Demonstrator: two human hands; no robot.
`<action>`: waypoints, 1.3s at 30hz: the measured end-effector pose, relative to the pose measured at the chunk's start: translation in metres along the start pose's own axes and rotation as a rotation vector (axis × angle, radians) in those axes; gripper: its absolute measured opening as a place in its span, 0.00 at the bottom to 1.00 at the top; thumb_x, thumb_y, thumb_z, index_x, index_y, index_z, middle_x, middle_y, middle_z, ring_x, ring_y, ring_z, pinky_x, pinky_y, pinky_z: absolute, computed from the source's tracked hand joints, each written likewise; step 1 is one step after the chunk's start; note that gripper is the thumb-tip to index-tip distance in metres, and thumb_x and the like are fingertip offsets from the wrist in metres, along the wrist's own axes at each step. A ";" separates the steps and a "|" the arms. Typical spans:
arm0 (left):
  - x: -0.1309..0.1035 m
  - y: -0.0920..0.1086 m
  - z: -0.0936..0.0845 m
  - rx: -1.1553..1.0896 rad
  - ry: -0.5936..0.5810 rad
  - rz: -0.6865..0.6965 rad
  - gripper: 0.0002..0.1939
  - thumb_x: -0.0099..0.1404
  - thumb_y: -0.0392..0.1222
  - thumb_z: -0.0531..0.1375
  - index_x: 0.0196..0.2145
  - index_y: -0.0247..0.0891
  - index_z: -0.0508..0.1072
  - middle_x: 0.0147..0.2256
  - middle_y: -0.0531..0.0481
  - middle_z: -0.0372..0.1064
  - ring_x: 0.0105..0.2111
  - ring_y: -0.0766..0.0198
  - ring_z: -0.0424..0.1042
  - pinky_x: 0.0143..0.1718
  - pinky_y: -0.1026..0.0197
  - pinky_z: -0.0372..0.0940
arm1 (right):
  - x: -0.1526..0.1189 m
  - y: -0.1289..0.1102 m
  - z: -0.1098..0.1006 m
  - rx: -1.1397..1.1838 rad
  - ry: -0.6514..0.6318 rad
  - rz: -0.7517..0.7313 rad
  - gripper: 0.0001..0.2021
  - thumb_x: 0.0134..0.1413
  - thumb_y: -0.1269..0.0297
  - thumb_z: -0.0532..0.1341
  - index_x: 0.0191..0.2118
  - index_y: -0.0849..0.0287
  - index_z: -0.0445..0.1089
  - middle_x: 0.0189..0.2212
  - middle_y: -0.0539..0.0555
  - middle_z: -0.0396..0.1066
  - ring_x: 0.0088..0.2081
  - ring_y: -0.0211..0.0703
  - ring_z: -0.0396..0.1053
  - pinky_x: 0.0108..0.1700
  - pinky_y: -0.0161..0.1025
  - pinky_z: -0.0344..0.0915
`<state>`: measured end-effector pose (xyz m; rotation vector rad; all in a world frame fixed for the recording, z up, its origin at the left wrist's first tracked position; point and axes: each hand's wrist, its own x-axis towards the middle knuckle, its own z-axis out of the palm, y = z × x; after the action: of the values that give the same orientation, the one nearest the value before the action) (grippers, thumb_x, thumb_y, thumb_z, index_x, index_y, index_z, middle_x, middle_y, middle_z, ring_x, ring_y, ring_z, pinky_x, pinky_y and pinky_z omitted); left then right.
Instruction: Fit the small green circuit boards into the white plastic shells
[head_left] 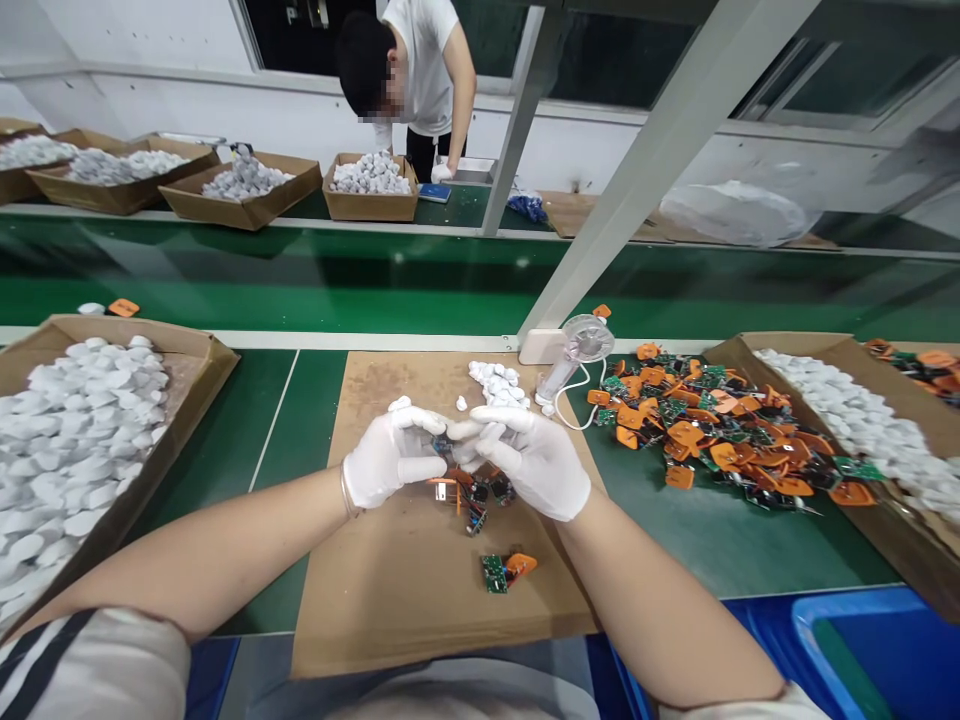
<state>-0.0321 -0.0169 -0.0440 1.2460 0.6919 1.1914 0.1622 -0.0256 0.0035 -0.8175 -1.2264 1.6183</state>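
Note:
White gloves cover both hands, which meet above a brown cardboard sheet (375, 590). My left hand (386, 460) is curled, thumb and fingers closed around a small circuit board (441, 446) that shows only in part. Fingers bent and tips together, my right hand (536, 455) touches the same spot; what it pinches is mostly hidden by the glove. Just below the hands lie several boards with orange pieces and wires (476, 495). Nearer my body is one green circuit board (494, 574) with an orange piece (520, 566). Small white plastic parts (499, 385) sit beyond the fingers.
A box of white parts (82, 440) stands left, another (862, 420) right. Beside the right one is a heap of orange-and-green assemblies (705, 420). A small clear fan (586, 340) with a white cable stands behind. A co-worker (420, 70) bends over boxes across the line.

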 end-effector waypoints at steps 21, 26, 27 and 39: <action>-0.009 0.014 0.005 0.496 0.111 0.420 0.12 0.59 0.40 0.68 0.41 0.41 0.73 0.39 0.46 0.76 0.41 0.59 0.75 0.60 0.45 0.61 | 0.002 -0.005 0.002 0.098 -0.009 0.188 0.17 0.38 0.60 0.75 0.36 0.58 0.75 0.26 0.50 0.73 0.25 0.38 0.69 0.25 0.35 0.66; -0.010 0.019 0.005 0.566 0.021 0.515 0.15 0.59 0.41 0.69 0.43 0.42 0.74 0.40 0.46 0.77 0.40 0.59 0.76 0.54 0.49 0.66 | 0.005 -0.007 0.005 0.049 -0.111 0.119 0.11 0.38 0.60 0.75 0.25 0.58 0.75 0.23 0.50 0.69 0.27 0.39 0.64 0.30 0.37 0.63; -0.009 0.021 0.005 0.558 0.001 0.539 0.15 0.59 0.41 0.69 0.44 0.43 0.74 0.40 0.46 0.77 0.41 0.59 0.76 0.52 0.50 0.68 | 0.005 -0.007 0.005 0.050 -0.140 0.097 0.10 0.38 0.59 0.74 0.24 0.57 0.75 0.23 0.50 0.68 0.29 0.40 0.64 0.31 0.38 0.63; -0.005 0.030 0.006 0.714 -0.026 0.668 0.10 0.60 0.45 0.68 0.39 0.44 0.75 0.31 0.50 0.77 0.38 0.60 0.74 0.47 0.53 0.68 | 0.005 -0.001 0.009 0.126 -0.205 0.134 0.11 0.36 0.57 0.75 0.24 0.57 0.76 0.22 0.50 0.69 0.29 0.41 0.63 0.32 0.39 0.62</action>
<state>-0.0368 -0.0271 -0.0147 2.2045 0.7323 1.5131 0.1526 -0.0239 0.0073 -0.6795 -1.2167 1.9062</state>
